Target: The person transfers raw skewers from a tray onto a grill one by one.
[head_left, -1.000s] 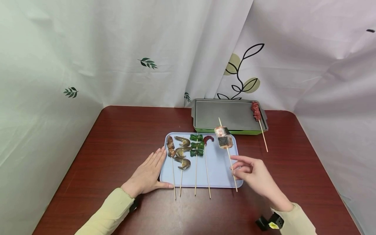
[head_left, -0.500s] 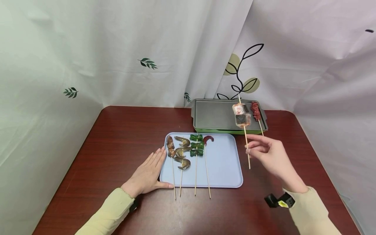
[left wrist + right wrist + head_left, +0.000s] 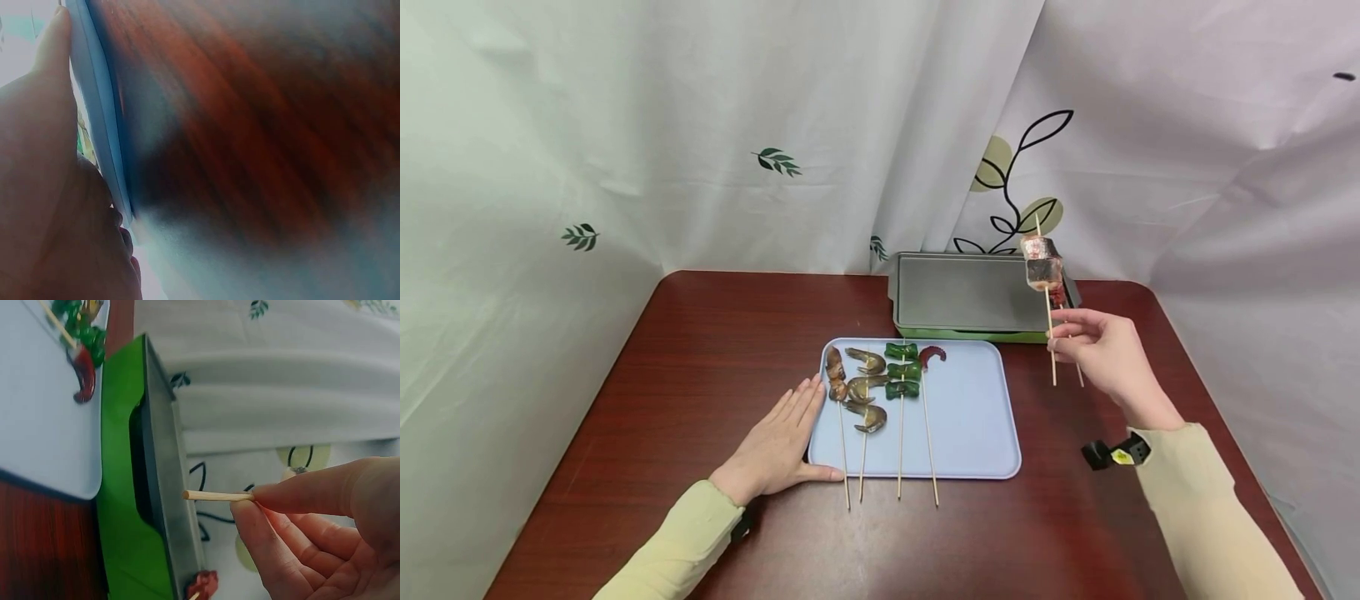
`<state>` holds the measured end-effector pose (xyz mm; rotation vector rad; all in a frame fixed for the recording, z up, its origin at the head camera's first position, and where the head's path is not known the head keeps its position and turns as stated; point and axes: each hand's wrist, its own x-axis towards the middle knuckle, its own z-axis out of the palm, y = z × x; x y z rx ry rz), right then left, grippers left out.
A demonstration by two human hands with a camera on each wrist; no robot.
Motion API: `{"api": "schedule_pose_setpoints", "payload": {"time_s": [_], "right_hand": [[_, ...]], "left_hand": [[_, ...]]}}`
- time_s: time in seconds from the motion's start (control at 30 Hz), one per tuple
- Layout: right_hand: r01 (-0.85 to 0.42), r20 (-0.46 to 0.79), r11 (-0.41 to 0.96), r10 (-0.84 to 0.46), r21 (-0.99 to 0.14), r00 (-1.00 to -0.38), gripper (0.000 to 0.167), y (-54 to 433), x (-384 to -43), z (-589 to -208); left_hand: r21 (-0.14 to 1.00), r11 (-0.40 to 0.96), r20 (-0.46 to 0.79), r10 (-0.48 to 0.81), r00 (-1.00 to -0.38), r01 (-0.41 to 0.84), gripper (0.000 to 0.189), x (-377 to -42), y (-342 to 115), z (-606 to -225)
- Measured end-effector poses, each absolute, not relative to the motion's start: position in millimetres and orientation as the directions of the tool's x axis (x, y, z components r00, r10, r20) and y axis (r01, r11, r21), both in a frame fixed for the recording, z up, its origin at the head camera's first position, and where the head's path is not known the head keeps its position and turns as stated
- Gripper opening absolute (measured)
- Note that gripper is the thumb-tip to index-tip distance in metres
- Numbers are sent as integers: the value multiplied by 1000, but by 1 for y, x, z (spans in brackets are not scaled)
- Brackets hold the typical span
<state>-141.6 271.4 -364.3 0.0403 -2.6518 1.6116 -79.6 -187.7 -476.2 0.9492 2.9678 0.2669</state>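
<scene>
Pinching the fish-like skewer (image 3: 1042,272) by its stick in the right hand (image 3: 1111,354), over the griddle (image 3: 962,292); resting the left hand (image 3: 781,435) with straight fingers against the tray (image 3: 970,417). Could swivel top-heavy from so narrow a pinch, or knock the half-hidden, nearby red skewer (image 3: 1057,296).

Right hand (image 3: 1105,350): moving away from tray (image 3: 973,425)
Chunk skewer (image 3: 1042,265): moving toward the grill (image 3: 958,292)
Red skewer (image 3: 1057,297): becoming partly hidden
</scene>
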Motion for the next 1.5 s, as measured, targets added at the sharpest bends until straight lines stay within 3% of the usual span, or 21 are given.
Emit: {"api": "schedule_pose_setpoints", "payload": {"time_s": [0.53,1.03,1.17,1.33,1.5], "right_hand": [[170,-215,538,-20,-826,-976,40,281,-184,-386],[221,-271,553,-9,-804,-963,41,281,-188,-393],[188,-228,597,9,-780,-974,46,282,-182,-388],[99,-66,665,74,-741,-995,58,283,-169,-370],[22,54,659,95,-752,-994,56,280,-156,-350]], "left_hand": [[172,801,40,575,-817,573,126,-81,-189,-479],[181,804,27,572,-820,567,125,-80,-188,-478],[180,804,24,572,-820,566,125,-80,-188,-478],[178,803,24,574,-819,568,126,-80,-189,-478],[176,800,36,577,-816,573,126,-81,-189,-479]]}}
